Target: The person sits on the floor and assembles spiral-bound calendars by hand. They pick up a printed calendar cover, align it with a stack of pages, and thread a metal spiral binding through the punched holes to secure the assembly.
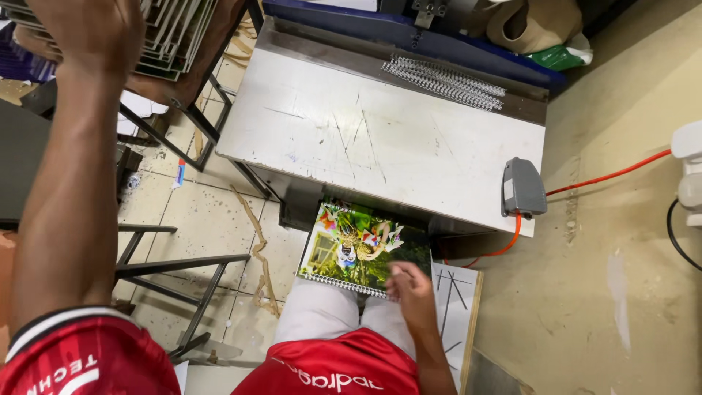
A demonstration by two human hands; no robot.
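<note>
On booklet (363,249), right hand (412,287) (flat).

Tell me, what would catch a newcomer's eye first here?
Probably the colourful spiral-bound booklet on the person's lap at bottom centre, with the right hand resting on its lower right corner. Next, the left hand raised to a stack of sheets at top left, and the scratched metal table with wire binding coils along its far edge.
</note>
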